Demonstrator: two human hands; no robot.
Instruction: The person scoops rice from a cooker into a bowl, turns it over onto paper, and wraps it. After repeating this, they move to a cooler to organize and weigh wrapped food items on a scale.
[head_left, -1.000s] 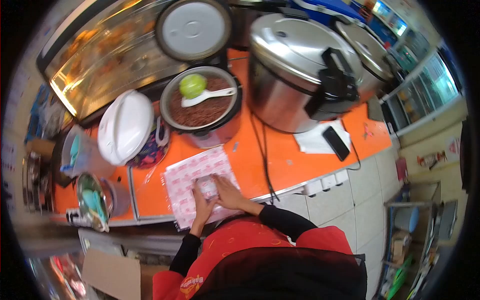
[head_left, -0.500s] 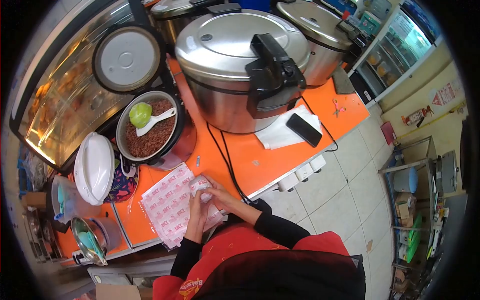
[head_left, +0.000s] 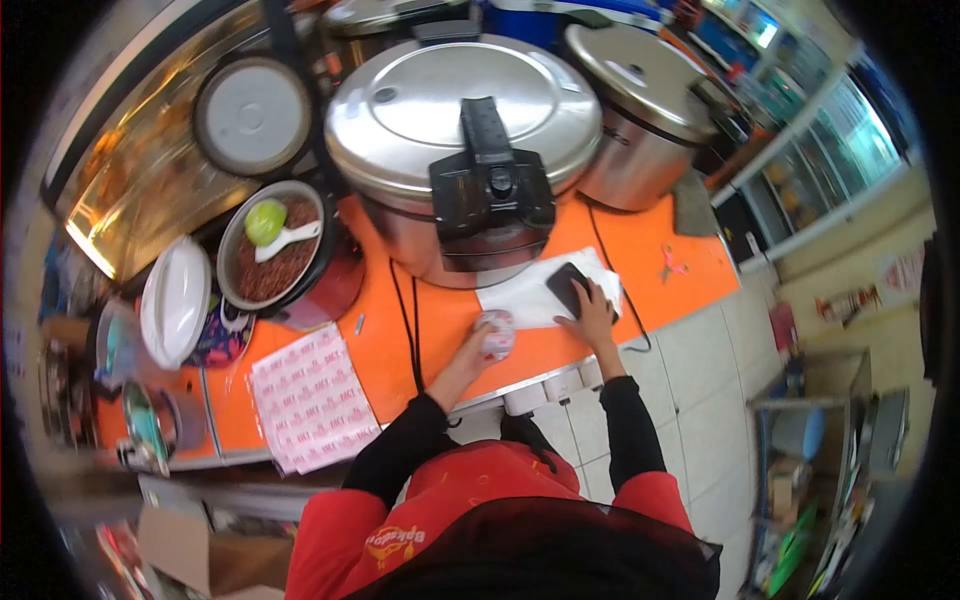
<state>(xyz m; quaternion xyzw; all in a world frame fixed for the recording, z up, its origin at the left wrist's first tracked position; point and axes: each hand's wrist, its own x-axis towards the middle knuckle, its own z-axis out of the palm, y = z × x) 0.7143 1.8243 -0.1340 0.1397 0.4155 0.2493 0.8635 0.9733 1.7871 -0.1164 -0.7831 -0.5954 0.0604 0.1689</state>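
My left hand (head_left: 468,356) is closed around a small rounded packet (head_left: 498,336) wrapped in pink-and-white printed paper, above the orange counter's front edge. To its right, my right hand (head_left: 597,318) grips a black smartphone (head_left: 567,287) at its right and lower edges. White paper (head_left: 530,298) lies beneath the phone. A stack of printed wrapping sheets (head_left: 312,398) rests on the counter to the left of my hands. What is inside the packet is hidden by its wrapping.
A large steel rice cooker (head_left: 465,120) stands just behind my hands, with another cooker (head_left: 640,115) at its right. At left are an open pot of reddish-brown rice (head_left: 270,270) and a white-lidded container (head_left: 177,300). Black cables (head_left: 410,330) cross the counter (head_left: 465,385). Scissors (head_left: 672,263) lie right.
Both hands have moved right, away from the wrapping sheets. The packet, held in both hands before, is now in my left hand alone. My right hand has taken hold of the phone.
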